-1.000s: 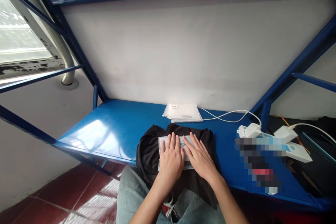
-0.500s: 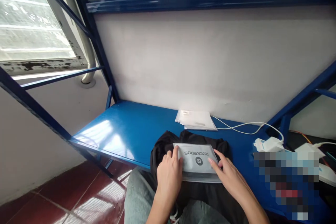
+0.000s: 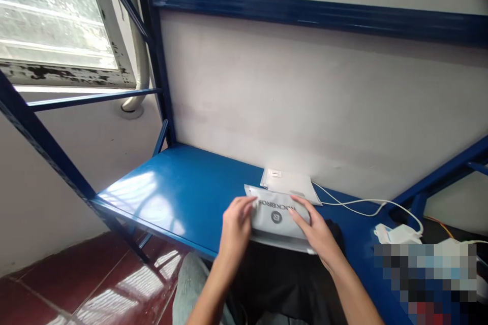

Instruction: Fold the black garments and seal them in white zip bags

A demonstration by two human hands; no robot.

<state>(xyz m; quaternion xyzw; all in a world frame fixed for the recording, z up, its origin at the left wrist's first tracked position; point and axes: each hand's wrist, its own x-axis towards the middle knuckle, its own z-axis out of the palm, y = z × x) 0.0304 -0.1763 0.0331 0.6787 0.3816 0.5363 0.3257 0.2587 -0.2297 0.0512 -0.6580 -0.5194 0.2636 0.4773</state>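
Head cam: grey pouch (image 3: 276, 228) w/ dark lettering & round logo is at approx. 5 o'clock from frame centre, above a black cloth (image 3: 285, 279) on the lap. L hand (image 3: 233, 221) has its 9 o'clock end in a narrow pinch; R hand (image 3: 318, 231) has a narrow hold nr its 3 o'clock end, fingertips on the printed face. Can't tell what the hidden fingers do underneath. Face is wavy, so it's prob. soft; holding both ends likely stops sagging & keeps it level, print up.

White packets (image 3: 287, 181) sit just beyond at 12–1 o'clock, against the wall (image 3: 305, 96), prob. to leave room on the blue desk (image 3: 198, 177). White cable (image 3: 353, 205) runs toward 3 o'clock to a white adapter (image 3: 402, 234), seemingly kept aside, approx. clear of the hands.
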